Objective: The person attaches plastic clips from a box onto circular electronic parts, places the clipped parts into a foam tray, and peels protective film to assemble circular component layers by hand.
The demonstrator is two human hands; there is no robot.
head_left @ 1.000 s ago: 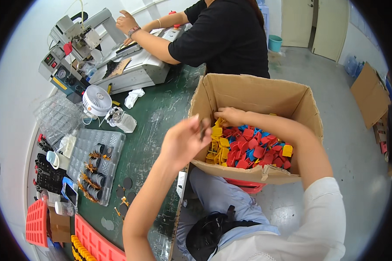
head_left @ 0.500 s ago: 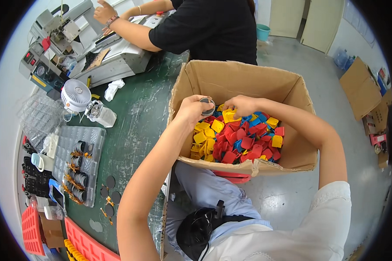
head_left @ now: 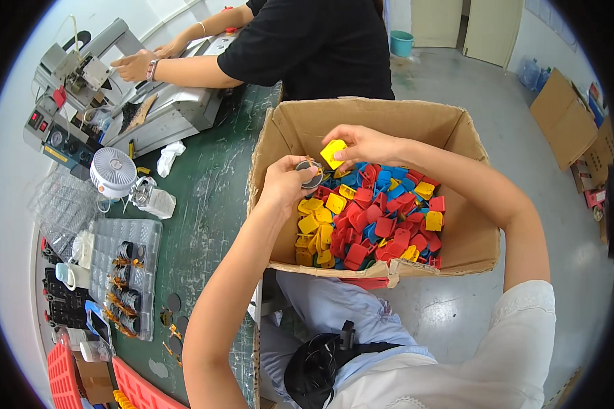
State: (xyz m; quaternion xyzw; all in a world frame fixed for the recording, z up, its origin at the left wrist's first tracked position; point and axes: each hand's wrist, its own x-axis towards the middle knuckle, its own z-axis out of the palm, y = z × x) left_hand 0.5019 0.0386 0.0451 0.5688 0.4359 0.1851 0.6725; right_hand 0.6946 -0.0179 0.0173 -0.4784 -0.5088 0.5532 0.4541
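Observation:
My left hand (head_left: pixel 286 183) is closed on a round dark-grey disc (head_left: pixel 310 181) with a small orange-brown strip, held above the left part of a cardboard box (head_left: pixel 389 121). Just right of it, my right hand (head_left: pixel 370 145) pinches a yellow plastic piece (head_left: pixel 333 154), squarish with rounded corners. The disc and the yellow piece are close together but apart. Below both hands, the box holds a heap of similar red pieces (head_left: pixel 383 227), blue pieces (head_left: pixel 391 174) and yellow pieces (head_left: pixel 308 223).
Left of the box runs a green worktable (head_left: pixel 208 198) bearing a clear tray (head_left: pixel 150 238) with rows of discs (head_left: pixel 125 298), loose discs (head_left: pixel 174 302) and a small white fan (head_left: pixel 114 170). A person in black (head_left: pixel 314 54) works at a machine (head_left: pixel 164 109) beyond the box.
My right hand has lifted out of the heap with a yellow piece and moved left toward the disc. My left hand, still holding the disc, has shifted slightly left and down.

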